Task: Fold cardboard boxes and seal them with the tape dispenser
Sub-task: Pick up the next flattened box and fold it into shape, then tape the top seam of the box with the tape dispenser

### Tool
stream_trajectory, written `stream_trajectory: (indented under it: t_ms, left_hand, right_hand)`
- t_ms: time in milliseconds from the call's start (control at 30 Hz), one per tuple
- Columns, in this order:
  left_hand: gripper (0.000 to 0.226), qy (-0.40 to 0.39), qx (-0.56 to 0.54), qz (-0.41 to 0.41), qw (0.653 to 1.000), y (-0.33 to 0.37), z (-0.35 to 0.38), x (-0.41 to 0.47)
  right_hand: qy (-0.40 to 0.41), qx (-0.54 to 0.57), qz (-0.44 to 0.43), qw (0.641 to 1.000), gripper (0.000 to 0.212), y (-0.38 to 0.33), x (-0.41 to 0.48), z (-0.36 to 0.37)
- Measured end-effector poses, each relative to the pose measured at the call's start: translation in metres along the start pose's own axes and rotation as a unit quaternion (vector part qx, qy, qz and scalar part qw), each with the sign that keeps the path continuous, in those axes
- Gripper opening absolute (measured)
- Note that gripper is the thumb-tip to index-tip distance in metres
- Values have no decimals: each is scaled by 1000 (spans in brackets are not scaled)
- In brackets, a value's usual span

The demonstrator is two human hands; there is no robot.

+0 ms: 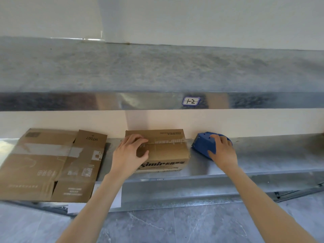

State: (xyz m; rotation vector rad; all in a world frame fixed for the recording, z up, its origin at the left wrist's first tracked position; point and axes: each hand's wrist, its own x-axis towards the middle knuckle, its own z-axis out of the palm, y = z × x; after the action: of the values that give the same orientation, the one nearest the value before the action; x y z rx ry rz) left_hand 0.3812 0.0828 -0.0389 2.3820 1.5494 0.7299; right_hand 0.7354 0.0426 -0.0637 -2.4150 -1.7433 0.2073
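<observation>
Visibly one taped box [163, 148], one flat carton [50, 163], one dispenser [204, 145]

The single head-worn camera looks forward and down, close over a metal shelf [263, 155] against a wall [175, 18].

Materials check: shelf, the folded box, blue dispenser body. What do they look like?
Shelf: looks like bare sheet metal, probably galvanized or stainless; dull grey sheen, blurred reflections, folded front lip.
Folded box: brown cardboard, matte, printed lettering, with a glossy clear tape strip along the top seam.
Tape dispenser: blue housing, likely moulded plastic; uniform colour, smooth rounded shell with small holes.
</observation>
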Motion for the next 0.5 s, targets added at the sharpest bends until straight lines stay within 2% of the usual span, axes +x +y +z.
stream_trajectory:
  t_ms: [167,367,500]
  left_hand:
    - [29,11,-2,-13,1000,3,3,-1]
    - [27,23,-5,-24,999,6,4,-2]
    - [27,30,-6,-27,999,6,7,-3]
  right_hand:
    - [-105,1,-27,994,60,20,18,-3]
    - [-177,42,-74,980,74,41,41,-9]
    - [-193,53,-84,976,80,48,45,-4]
